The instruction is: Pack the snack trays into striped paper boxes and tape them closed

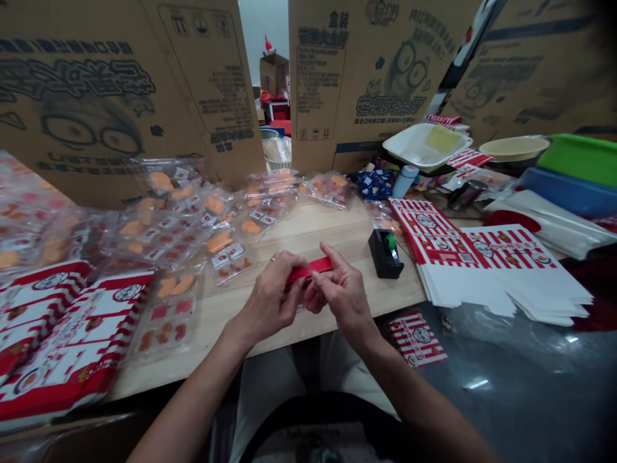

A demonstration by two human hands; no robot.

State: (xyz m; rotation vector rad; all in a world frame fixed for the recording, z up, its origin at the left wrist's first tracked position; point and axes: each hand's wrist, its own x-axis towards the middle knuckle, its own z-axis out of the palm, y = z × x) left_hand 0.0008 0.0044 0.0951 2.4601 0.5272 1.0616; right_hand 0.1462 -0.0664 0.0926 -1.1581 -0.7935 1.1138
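A small flat red piece [319,265], perhaps folded card, is held between both hands above the near edge of the wooden table [308,225]. My left hand [277,292] pinches its left end, and a ring shows on one finger. At the other end, the thumb and fingers of my right hand [343,289] close on it, with the index finger stretched along its far side. The fingers hide part of the piece. Right of my hands stands a black tape dispenser [385,254] with a green core. Clear packets with orange pieces [230,254] lie to the left.
Red-and-white striped printed sheets [482,257] are stacked at the right; striped packs [96,328] lie at the left. Tall cardboard boxes [376,71] wall the back. A white basket [409,145], a blue bottle [405,182] and a green tub [583,157] stand back right.
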